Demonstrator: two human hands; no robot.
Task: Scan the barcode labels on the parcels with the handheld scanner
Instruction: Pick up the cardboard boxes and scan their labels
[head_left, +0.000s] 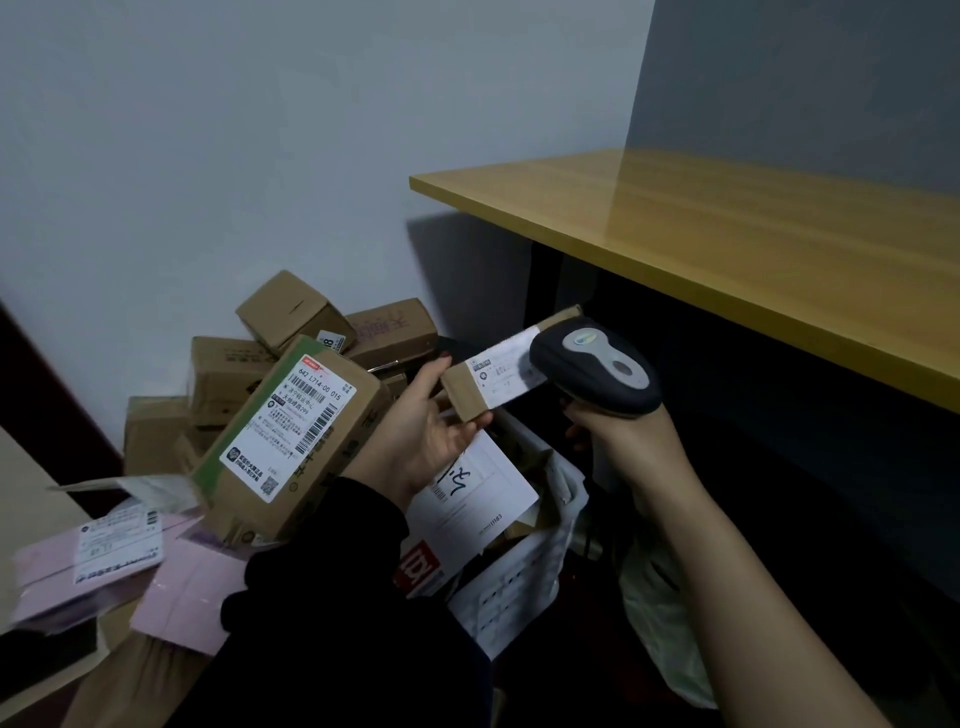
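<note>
Grey walls (208, 156) meet in a corner ahead of us, and a desk (779, 249) with a yellow top reaches in from the right. Our left hand (423, 436), in a black sleeve (337, 571), holds a small box (465, 397) by its near end, thumb on the upper side and fingers curled beneath, so that it is raised just below the desk's front edge, near its left corner. A white label (501, 371) wraps the middle of the small box. Our right hand (618, 431) is wrapped round the handle of the scanner (597, 364), whose dark head with a grey top sits over the far part of the label; whether it touches we cannot tell. Left of our left hand a big box (332, 447) leans tilted, its printed label with barcodes turned toward us. Behind it brown boxes (223, 374) are heaped against the walls. Pink mailers (189, 587) lie at the lower left, blurred, one with a white label. Under our left hand lies a flat white parcel (467, 499) with dark handwriting on it.
</note>
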